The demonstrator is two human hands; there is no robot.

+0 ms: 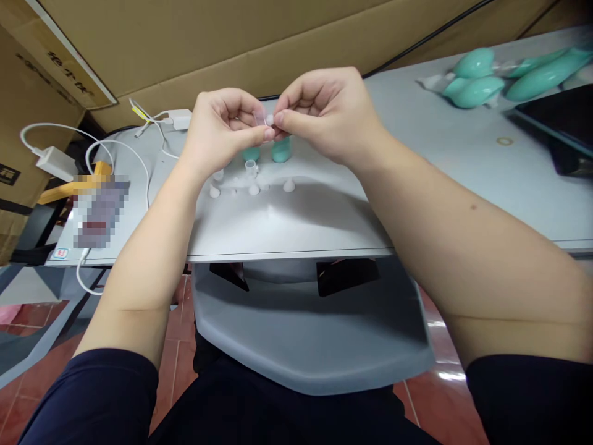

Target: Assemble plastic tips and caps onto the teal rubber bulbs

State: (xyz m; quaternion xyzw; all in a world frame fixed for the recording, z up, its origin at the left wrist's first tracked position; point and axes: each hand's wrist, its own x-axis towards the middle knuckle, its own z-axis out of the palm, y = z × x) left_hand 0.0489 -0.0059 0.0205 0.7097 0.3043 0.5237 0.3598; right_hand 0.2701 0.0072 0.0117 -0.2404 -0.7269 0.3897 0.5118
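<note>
Above the back of the desk, my left hand (225,123) pinches a small clear plastic cylinder (260,119) between thumb and fingers. My right hand (331,117) meets it from the other side, its thumb and fingertips closed on a small white plastic piece (270,120) at the cylinder's side. Whether the two parts are joined cannot be made out. Below the hands stand a teal container (280,151) and a second teal one (251,154), both partly covered. Nearer me are a clear plastic fitting (251,169), a white cone (289,185) and more small white cones and bits.
Several teal bulb-shaped things (477,91) lie at the back right beside a dark flat device (560,123). A small ring (504,141) rests nearby. On the left are a blurred-out phone (102,213), white chargers (58,164), cables and an orange-yellow stand (74,187). Cardboard (185,43) walls the back.
</note>
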